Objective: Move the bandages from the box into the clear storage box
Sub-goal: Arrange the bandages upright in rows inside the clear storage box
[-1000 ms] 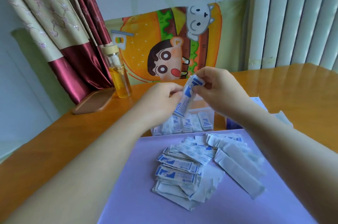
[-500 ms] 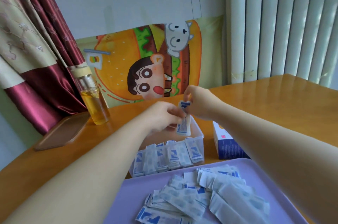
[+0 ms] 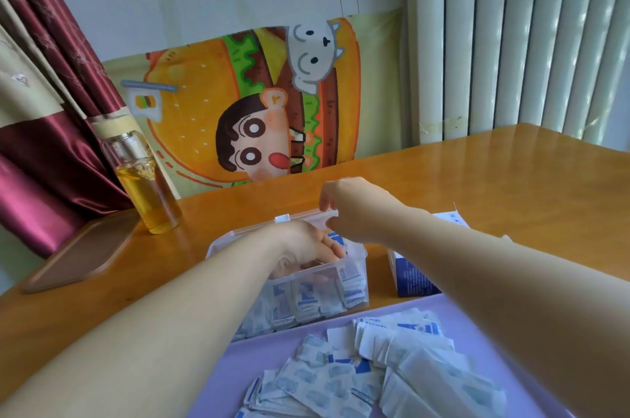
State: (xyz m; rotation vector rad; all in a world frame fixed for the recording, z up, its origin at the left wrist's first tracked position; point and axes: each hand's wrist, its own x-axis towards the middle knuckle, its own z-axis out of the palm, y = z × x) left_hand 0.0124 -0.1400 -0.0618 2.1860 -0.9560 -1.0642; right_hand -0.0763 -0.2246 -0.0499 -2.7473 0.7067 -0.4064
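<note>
The clear storage box [image 3: 356, 293] stands on the table just beyond the purple tray [image 3: 259, 358], with several blue-and-white bandages upright along its front wall. My left hand [image 3: 306, 247] reaches down inside the box and pinches one bandage [image 3: 336, 239] at its fingertips. Over the box's back rim hovers my right hand [image 3: 354, 206], its fingers loosely curled and holding nothing. A loose pile of bandages [image 3: 375, 370] lies on the tray. The blue-and-white bandage box [image 3: 412, 277] lies to the right of the clear box, partly behind my right forearm.
A glass bottle of yellow liquid [image 3: 146, 185] stands at the back left beside a brown wooden tray [image 3: 78, 254]. A cartoon burger cushion [image 3: 259, 110] leans against the wall behind the table. The wooden table [image 3: 511, 185] extends to the right.
Both hands carried one bandage from above the tray out over the clear box. My left hand has since lowered it into the box and my right hand has let go.
</note>
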